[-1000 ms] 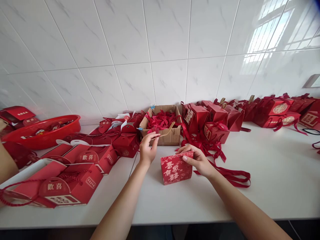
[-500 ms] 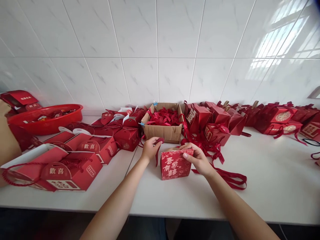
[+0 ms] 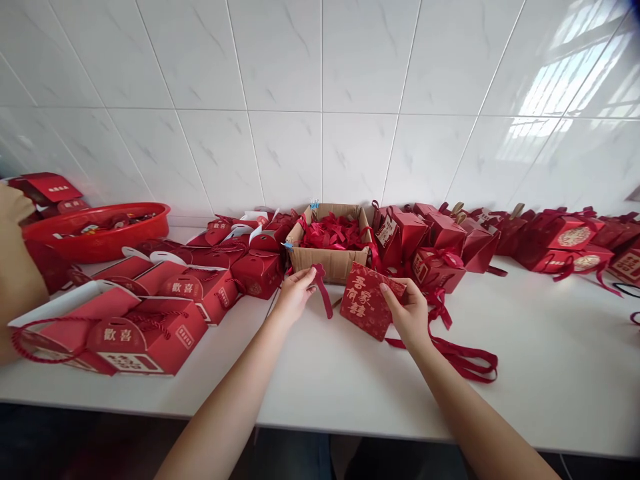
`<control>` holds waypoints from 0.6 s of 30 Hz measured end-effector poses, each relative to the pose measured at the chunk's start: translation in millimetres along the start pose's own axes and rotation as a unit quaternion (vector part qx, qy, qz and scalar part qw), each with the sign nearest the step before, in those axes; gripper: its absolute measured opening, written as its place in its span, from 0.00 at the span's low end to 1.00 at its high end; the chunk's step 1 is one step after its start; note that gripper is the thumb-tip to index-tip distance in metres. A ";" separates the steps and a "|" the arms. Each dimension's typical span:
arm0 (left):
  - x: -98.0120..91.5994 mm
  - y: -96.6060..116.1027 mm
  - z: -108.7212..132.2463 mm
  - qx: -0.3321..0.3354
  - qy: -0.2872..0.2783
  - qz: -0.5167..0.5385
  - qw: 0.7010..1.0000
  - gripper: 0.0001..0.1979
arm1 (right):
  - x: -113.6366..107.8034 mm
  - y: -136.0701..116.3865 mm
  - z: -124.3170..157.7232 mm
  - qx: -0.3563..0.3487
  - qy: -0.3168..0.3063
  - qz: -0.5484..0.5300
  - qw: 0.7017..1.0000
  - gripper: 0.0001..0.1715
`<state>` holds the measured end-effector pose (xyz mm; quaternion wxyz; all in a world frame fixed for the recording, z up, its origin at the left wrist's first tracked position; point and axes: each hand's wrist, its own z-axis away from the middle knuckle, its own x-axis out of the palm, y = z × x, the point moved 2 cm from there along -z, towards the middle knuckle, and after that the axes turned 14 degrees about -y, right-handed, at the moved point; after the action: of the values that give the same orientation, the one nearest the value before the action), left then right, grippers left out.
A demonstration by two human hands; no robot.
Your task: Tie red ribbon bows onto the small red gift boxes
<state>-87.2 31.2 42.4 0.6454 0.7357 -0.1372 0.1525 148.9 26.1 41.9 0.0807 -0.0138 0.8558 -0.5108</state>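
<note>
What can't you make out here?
Head view:
Red box, held in the right hand: back faces away.
Ribbon: pinched part covered by the left hand.
Red basin contents: too small, behind its rim.
Cardboard box floor: buried under loose ribbons.
Person at left: cut off by the edge.

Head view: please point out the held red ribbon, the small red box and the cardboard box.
red ribbon [image 3: 324, 300], head view, on its hanging strip.
small red box [image 3: 369, 301], head view, on its printed front face.
cardboard box [image 3: 345, 264], head view, on its front wall.
</note>
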 end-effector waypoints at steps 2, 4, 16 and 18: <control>5.9 2.8 2.6 -0.007 -0.030 0.033 0.999 0.17 | -2.0 -2.0 -1.1 -0.042 0.034 0.085 0.995 0.15; 13.0 5.3 7.0 -0.012 -0.063 0.054 0.996 0.15 | -3.9 -9.1 0.6 -0.120 0.085 0.189 0.971 0.19; 49.1 -8.1 31.4 -0.071 -0.213 0.051 0.973 0.15 | 18.1 -44.6 31.5 -0.234 -0.135 0.124 0.955 0.10; 52.5 -8.5 33.6 -0.072 -0.208 0.048 0.974 0.14 | 23.0 -38.5 28.9 -0.162 -0.177 0.099 0.966 0.05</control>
<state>-34.1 -1.3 51.7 0.6462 0.6952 -0.3143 0.0173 128.3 -20.0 59.3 0.2780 -0.0320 0.8963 -0.3439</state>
